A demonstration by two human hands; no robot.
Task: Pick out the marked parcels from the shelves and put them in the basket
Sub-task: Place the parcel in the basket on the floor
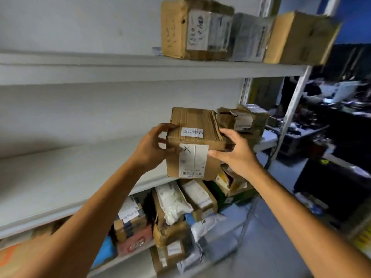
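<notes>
A brown cardboard parcel (193, 144) with a white label bearing a black X is held in front of the middle shelf (60, 177). My left hand (151, 147) grips its left side, thumb on the front and fingers curled round the top edge. My right hand (235, 152) grips its right side, thumb against the label's edge. No basket is in view.
Three parcels (200, 29) stand on the top shelf at the right. Another worn box (244, 119) sits behind the held parcel. Several parcels and bags (174, 213) crowd the lower shelves. A dark cluttered workspace (331, 121) lies to the right, beyond the shelf's upright post (291, 115).
</notes>
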